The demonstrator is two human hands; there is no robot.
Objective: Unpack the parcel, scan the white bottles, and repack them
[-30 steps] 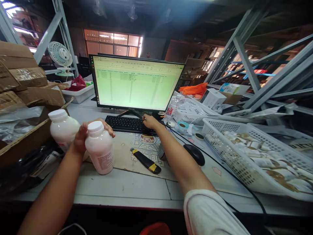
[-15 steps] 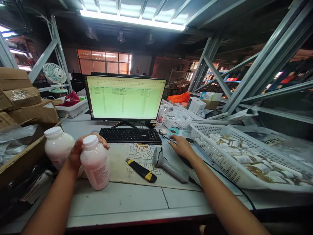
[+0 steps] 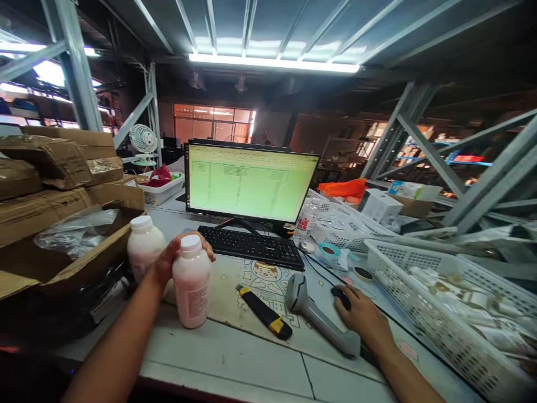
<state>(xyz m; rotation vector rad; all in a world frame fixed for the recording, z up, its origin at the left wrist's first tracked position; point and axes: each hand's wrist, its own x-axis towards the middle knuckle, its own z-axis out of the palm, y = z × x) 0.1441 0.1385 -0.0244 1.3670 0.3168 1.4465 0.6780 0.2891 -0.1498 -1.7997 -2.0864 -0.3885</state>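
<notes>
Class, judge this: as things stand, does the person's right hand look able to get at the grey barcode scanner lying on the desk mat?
Probably yes. The right hand rests on the black mouse, right beside the barcode scanner, with nothing between them.

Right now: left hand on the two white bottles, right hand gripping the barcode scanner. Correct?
Not quite. In the head view the right hand rests on the black mouse; the barcode scanner lies untouched beside it. The left hand does hold the two white bottles.

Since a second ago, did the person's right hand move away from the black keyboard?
Yes. The right hand left the black keyboard and came toward the person and rightward, now resting on the black computer mouse beside the grey handheld scanner.
</notes>
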